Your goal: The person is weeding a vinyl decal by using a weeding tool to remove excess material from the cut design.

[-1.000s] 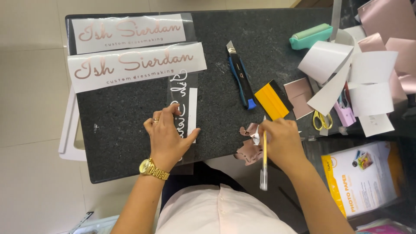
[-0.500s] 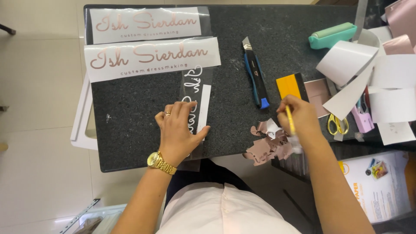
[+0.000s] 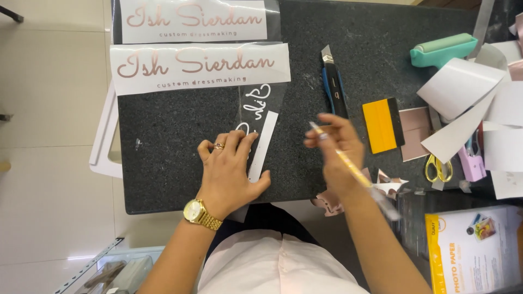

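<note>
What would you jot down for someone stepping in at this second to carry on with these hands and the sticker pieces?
Left hand: flat on the clear lettered strip, pinning it to the dark stone table.
Right hand: grip closed on a thin yellow pen-like tool, raised off the table, tip pointing up-left, not touching the strip.
Nearby: blue utility knife, yellow squeegee, pink offcuts at the table edge under the right wrist.
Done: two rose-gold decals lie complete at the top.
Left: the strip under the left hand appears unfinished; how much is hidden by the hand.
</note>
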